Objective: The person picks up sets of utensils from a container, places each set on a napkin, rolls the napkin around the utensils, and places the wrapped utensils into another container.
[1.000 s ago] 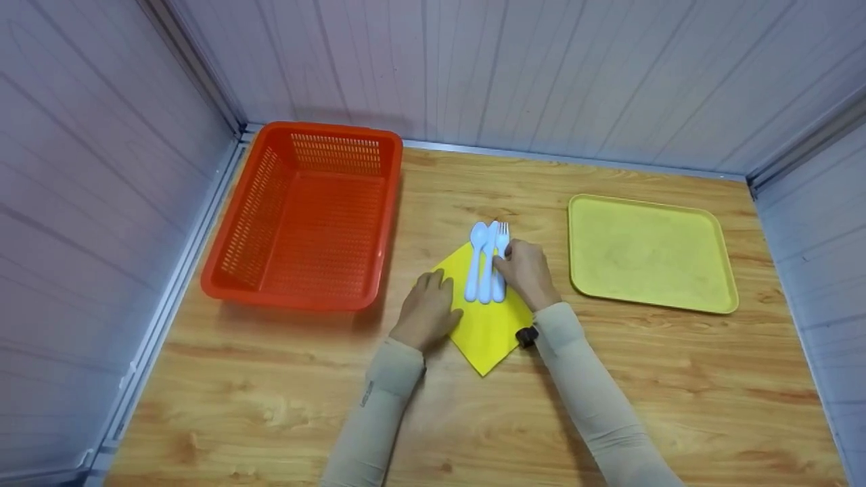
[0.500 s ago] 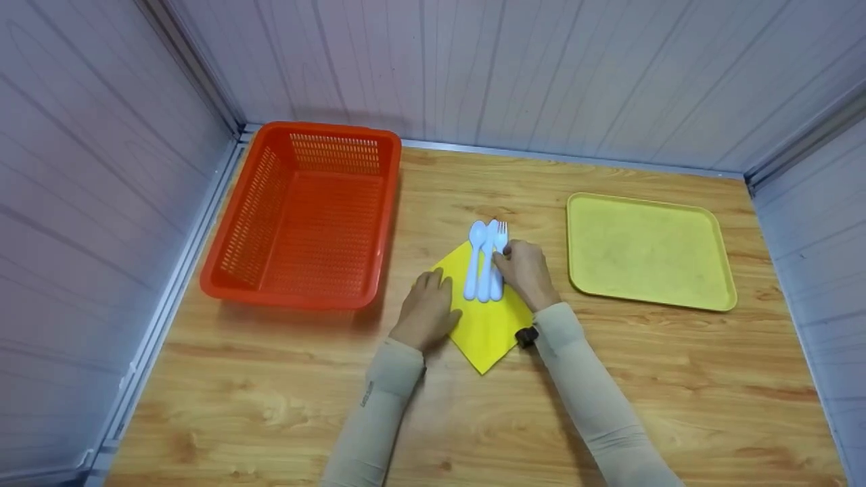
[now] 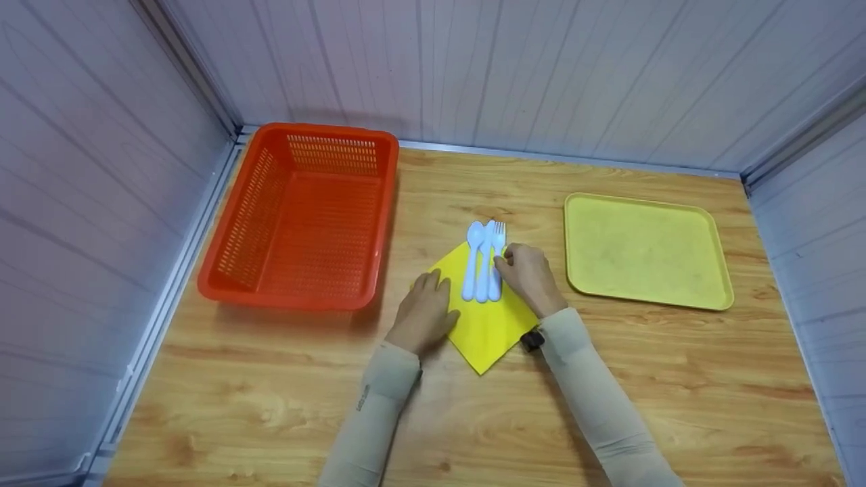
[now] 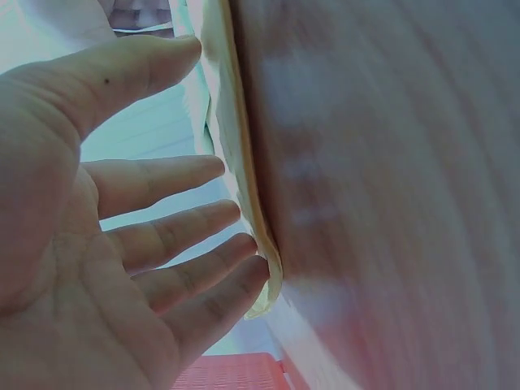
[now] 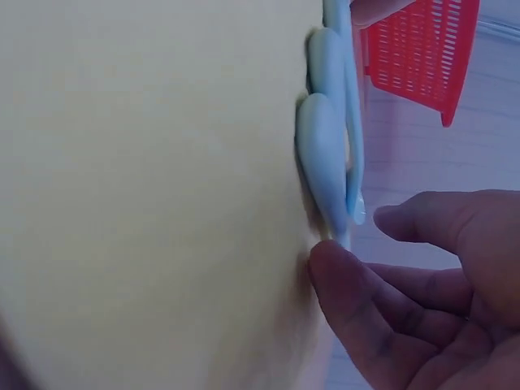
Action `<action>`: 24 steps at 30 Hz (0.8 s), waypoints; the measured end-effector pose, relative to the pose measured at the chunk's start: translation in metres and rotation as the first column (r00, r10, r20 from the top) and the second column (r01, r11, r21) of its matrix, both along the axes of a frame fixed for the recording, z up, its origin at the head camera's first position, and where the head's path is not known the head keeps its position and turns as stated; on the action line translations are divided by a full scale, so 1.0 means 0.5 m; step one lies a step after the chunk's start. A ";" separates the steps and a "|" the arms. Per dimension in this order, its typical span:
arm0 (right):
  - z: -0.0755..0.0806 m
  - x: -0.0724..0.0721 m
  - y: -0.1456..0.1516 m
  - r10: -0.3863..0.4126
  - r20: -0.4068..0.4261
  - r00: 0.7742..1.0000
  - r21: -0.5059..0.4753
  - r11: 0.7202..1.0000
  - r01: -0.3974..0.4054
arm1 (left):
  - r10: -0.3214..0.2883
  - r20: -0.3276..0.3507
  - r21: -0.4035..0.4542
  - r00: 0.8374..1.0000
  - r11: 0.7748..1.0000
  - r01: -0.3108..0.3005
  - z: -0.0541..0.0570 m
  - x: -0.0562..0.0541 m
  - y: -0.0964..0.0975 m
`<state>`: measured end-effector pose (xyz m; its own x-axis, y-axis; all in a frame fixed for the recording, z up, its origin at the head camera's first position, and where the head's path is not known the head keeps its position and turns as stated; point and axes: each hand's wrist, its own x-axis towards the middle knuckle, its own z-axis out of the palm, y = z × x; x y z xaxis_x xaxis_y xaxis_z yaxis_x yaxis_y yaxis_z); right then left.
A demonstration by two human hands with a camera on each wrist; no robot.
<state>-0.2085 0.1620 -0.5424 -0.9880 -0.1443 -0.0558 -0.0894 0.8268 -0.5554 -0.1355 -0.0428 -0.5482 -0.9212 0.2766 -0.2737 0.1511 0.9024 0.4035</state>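
Note:
A folded yellow napkin [image 3: 482,338] lies on the table with one corner toward me. On it, side by side, rest a pale blue spoon [image 3: 469,279], a knife [image 3: 482,284] and a fork [image 3: 499,237], heads pointing away and past the far edge. My left hand [image 3: 423,314] spreads its fingers over the napkin's left edge, fingertips right at the fold in the left wrist view. Beside the fork's handle [image 5: 321,146], my right hand [image 3: 531,274] has bent fingers; in the right wrist view its thumb and forefinger stand apart with nothing between them, the forefinger's tip close to the napkin.
An orange-red plastic basket [image 3: 387,223] with slotted walls stands at the back left. To the right lies a shallow yellow tray [image 3: 643,243]. White panel walls [image 3: 473,74] enclose the wooden table [image 3: 257,379] at the back and sides.
My right hand has shifted slightly right, away from the fork, and its wrist has moved a little outward. The left hand keeps its place on the napkin. The cutlery looks about the same.

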 end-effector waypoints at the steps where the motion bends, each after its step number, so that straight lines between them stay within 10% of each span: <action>1: 0.004 0.005 0.003 0.011 0.000 1.000 0.007 1.000 -0.011 | -0.008 -0.014 0.000 1.000 1.000 0.008 0.001 0.003 -0.001; 9: 0.037 0.062 0.034 0.146 -0.011 0.989 0.129 0.981 -0.143 | -0.106 -0.080 -0.038 0.991 0.994 0.103 0.002 0.046 -0.006; 14: 0.043 0.119 0.055 0.253 -0.059 0.966 0.227 0.945 -0.234 | -0.230 -0.174 -0.097 0.958 0.972 0.215 -0.002 0.088 -0.017; 24: 0.006 0.190 0.103 0.552 -0.196 0.811 0.267 0.825 -0.497 | -0.284 -0.300 -0.062 0.911 0.959 0.278 -0.011 0.104 -0.021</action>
<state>-0.1136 0.2137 -0.5392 -0.7463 -0.6577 0.1025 -0.6554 0.6992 -0.2855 -0.0833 -0.0534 -0.5538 -0.8457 0.5337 -0.0011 0.5117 0.8113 0.2827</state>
